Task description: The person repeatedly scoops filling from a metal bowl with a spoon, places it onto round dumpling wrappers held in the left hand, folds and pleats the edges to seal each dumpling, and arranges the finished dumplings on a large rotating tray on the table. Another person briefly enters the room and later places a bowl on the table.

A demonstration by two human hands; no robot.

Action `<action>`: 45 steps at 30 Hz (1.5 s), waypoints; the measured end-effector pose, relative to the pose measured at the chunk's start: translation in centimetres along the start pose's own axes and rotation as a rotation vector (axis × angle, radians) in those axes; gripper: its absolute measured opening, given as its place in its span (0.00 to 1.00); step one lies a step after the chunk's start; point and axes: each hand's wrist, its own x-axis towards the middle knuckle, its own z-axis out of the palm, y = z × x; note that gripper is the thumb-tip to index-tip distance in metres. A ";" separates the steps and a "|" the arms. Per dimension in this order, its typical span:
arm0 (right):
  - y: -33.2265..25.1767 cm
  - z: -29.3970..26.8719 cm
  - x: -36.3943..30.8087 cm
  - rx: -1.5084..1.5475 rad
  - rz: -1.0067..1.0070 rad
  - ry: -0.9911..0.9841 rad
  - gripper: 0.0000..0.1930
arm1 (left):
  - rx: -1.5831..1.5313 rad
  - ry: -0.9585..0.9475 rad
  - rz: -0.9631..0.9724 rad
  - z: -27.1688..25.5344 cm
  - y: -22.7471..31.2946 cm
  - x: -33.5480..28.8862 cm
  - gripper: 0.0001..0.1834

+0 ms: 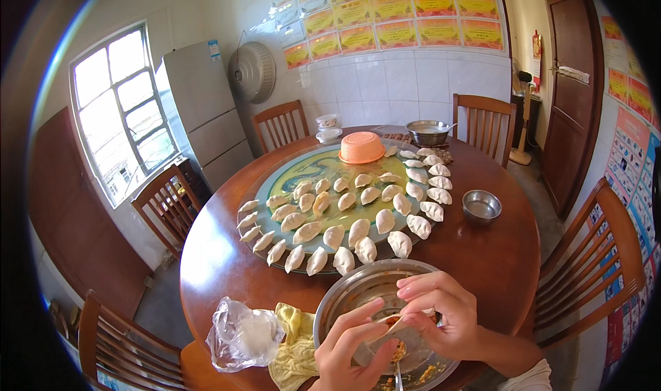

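Observation:
Over a large metal bowl (pixel 329 296), my left hand (pixel 350 353) and my right hand (pixel 444 315) hold one dumpling wrapper (pixel 394 326) between them. The pale wrapper is bent upward around some orange filling, and fingers of both hands pinch its edges. Below it, a spoon (pixel 398 377) rests in the bowl with a little filling on it. Bits of filling cling to the bowl's inside. Beyond the bowl, many shaped white dumplings (pixel 334 237) lie in curved rows on a round glass turntable (pixel 275 181).
An orange basket (pixel 361 147) sits upside down on the turntable. A small metal bowl (pixel 481 206) stands to the right, a larger one (pixel 428 133) at the back. Left of my hands lie a plastic bag (pixel 242 334) and a yellow cloth (pixel 295 343). Wooden chairs (pixel 592 253) surround the table (pixel 224 253).

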 end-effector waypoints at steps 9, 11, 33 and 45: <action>0.1 -0.3 -0.3 0.269 0.316 -0.091 0.09 | -0.116 -0.018 -0.240 0.6 -0.2 0.0 0.09; 0.2 -0.4 -0.4 0.362 0.408 -0.123 0.11 | -0.111 -0.068 -0.232 0.8 -0.7 0.0 0.11; 0.8 -1.2 -0.5 0.706 0.828 -0.075 0.15 | -0.245 -0.011 -0.389 1.3 -2.8 -0.4 0.04; 1.7 -0.7 -0.8 0.379 0.624 -0.227 0.07 | 0.136 0.025 -0.046 2.1 -3.1 0.1 0.09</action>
